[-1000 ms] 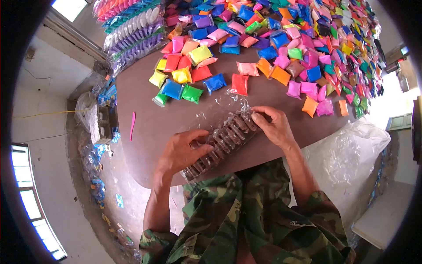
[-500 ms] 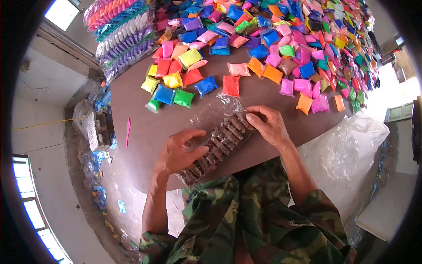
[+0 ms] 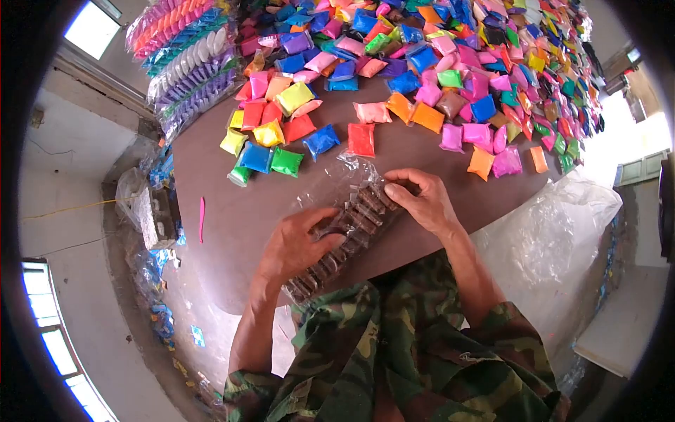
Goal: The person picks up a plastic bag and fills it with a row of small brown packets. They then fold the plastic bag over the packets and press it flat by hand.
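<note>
A clear plastic bag holding a row of brown packets (image 3: 329, 261) lies slantwise at the table's near edge. My left hand (image 3: 299, 243) is curled over the middle of this bag, its thumb and fingers gripping it from the left. At the bag's upper right end, my right hand (image 3: 422, 200) pinches the plastic between thumb and fingers. Loose, crinkled film (image 3: 355, 169) spreads from the bag's far side. Just beyond it rests a red packet (image 3: 361, 139), with a blue packet (image 3: 322, 141) to its left.
A large heap of coloured packets (image 3: 485, 77) covers the far side of the brown table (image 3: 232, 267). Filled bags in rows (image 3: 190, 77) are stacked at the back left. A pink strip (image 3: 202, 219) lies on the left. Clear plastic sheeting (image 3: 548, 232) hangs at the right edge.
My left hand has shifted slightly up and right along the bag, and its fingers now sit closer over the packets. My right hand stays at the upper end. The view has moved a little.
</note>
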A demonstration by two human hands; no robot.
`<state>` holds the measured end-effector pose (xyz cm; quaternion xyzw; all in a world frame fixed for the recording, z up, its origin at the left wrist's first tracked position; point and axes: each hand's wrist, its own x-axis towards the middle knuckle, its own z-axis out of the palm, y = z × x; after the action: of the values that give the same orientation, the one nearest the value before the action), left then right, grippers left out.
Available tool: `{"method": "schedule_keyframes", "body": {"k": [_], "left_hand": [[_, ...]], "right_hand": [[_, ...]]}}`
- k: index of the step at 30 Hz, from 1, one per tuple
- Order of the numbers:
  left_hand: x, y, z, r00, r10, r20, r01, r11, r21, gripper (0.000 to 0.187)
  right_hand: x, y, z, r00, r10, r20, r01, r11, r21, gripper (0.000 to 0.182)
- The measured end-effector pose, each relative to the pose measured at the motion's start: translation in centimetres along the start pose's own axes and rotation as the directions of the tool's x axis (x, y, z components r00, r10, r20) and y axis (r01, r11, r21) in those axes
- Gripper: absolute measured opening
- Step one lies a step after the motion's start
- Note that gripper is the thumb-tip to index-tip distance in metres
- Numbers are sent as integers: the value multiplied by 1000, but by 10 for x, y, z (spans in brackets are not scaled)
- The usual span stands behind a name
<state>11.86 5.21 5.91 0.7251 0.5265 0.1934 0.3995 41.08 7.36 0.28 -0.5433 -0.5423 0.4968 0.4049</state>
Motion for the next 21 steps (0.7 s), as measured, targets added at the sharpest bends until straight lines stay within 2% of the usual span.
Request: {"method": "schedule_keyframes", "body": {"k": [3, 6, 9, 12, 15, 18, 21], "left_hand": [[13, 6, 3, 1000, -18, 8, 18, 1000, 13, 50], [27, 21, 11, 997, -77, 9, 75, 990, 122, 51], [32, 14, 22, 998, 59, -16, -58, 997, 46, 51], [33, 8, 27, 997, 82, 13, -83, 996, 21, 50], [32, 14, 24, 999, 17, 35, -16, 1000, -26, 49], [43, 16, 21, 999, 11, -52, -13, 999, -43, 49], [52, 37, 16, 999, -39, 7, 39, 998, -39, 47]], "right_hand": [[-1, 1, 0, 1000, -10, -3, 10, 1000, 29, 31], [0, 1, -1, 1000, -28, -6, 28, 1000, 10, 31], [1, 6, -1, 999, -48, -17, 48, 999, -8, 31], [0, 5, -2, 998, -68, -14, 68, 998, -2, 31], [-1, 0, -2, 998, -64, -4, 64, 997, -40, 30], [-2, -1, -1, 999, -40, -15, 39, 998, -43, 29], [-4, -2, -1, 998, -59, -22, 58, 997, -55, 30]]}}
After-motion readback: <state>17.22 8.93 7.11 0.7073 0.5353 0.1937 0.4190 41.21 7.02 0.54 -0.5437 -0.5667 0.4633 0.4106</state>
